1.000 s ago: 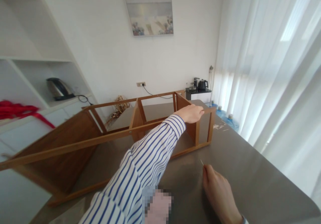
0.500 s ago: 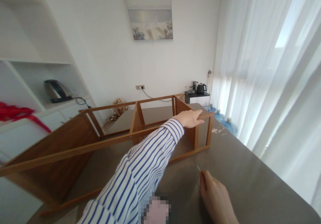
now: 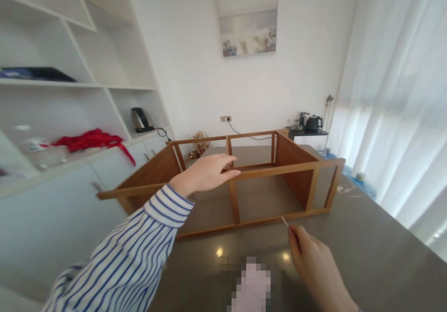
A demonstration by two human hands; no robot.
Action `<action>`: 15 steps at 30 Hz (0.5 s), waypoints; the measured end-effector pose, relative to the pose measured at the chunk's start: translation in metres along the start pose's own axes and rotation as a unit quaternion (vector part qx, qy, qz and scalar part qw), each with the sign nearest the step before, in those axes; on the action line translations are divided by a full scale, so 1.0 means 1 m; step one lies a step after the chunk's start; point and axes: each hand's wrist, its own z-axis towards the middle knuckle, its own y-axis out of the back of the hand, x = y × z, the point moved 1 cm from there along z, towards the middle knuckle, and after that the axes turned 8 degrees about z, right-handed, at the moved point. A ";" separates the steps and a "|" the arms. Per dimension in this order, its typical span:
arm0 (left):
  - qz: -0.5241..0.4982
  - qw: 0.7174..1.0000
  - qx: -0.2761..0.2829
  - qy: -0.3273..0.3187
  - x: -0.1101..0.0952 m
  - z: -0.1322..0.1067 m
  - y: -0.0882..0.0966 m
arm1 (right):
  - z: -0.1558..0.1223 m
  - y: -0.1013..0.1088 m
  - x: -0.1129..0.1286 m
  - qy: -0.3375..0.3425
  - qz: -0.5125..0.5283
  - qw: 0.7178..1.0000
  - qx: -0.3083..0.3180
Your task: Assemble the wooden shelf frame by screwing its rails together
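A wooden shelf frame [image 3: 279, 169] lies on its side on a grey-brown table, with panels at its ends and a divider between. My left hand [image 3: 200, 174], in a blue-striped sleeve, hangs over its near upper rail, left of the middle upright; fingers and thumb stretch apart, and whether they touch the wood I cannot tell. Lower right, in front of the frame's bottom rail, my right hand [image 3: 309, 251] is closed around a thin metal rod [image 3: 285, 221]. The rod's tip points up and left; its other end is hidden in the fist.
Around the frame spreads the table top [image 3: 370, 237]. White shelves on the left hold a kettle [image 3: 140, 119] and red cloth [image 3: 91, 140]. A small cabinet with a black pot [image 3: 313, 123] stands at the back right, near water bottles [image 3: 361, 184] and the curtain [image 3: 401, 116].
My left hand has moved left along the upper rail, from the frame's right end to near its middle upright. The right hand keeps the rod. The view has turned left.
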 end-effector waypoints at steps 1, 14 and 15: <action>-0.005 1.000 0.000 0.011 0.009 -0.014 -0.002 | 0.006 -0.001 0.008 0.011 0.007 1.000 -0.002; 0.043 0.997 -0.012 0.065 0.036 -0.060 -0.029 | 0.068 0.006 0.106 0.173 -0.002 0.983 -0.061; 0.046 0.997 -0.017 0.064 0.035 -0.060 -0.029 | 0.071 0.007 0.110 0.177 -0.006 0.982 -0.065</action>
